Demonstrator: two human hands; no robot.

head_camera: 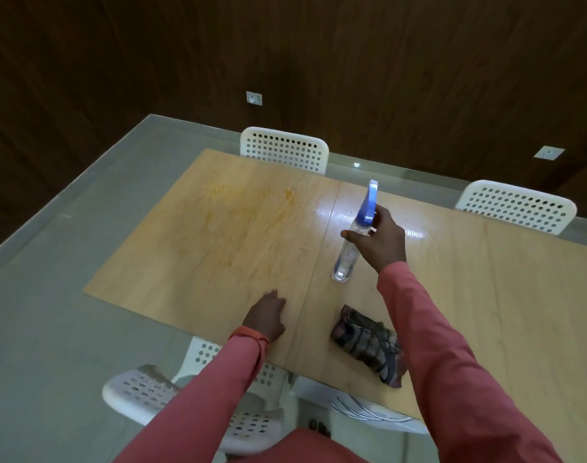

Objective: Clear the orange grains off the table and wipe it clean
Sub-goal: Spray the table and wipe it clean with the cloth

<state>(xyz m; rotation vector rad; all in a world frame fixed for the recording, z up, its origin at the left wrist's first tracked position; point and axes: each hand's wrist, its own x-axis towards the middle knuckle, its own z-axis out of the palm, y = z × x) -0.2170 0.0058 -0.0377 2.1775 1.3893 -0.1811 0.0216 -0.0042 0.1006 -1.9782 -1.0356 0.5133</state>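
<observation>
The clear plastic spray bottle with the blue top (347, 252) is gripped mid-frame by the right hand (378, 243), probably to wet the orange grains (238, 222) smeared at upper left on the light wooden worktop (485, 295), while the left hand (264, 318) is rested flat, fingers (274, 297) loosely apart.

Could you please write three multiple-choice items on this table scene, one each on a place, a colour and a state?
1. Where does the folded cloth lie on the table?
A. by the near edge, under the right arm
B. at the far edge by the chairs
C. on the orange residue

2. What colour is the spray bottle's head?
A. red
B. blue
C. green

3. What is the right hand doing?
A. wiping with the cloth
B. resting flat on the table
C. holding the upright spray bottle

Answers:
1 A, the cloth sits near the table's front edge, beside the right sleeve.
2 B, the trigger top is blue over a clear body.
3 C, its fingers curl round the bottle's neck, while the left hand rests on the table.
</observation>
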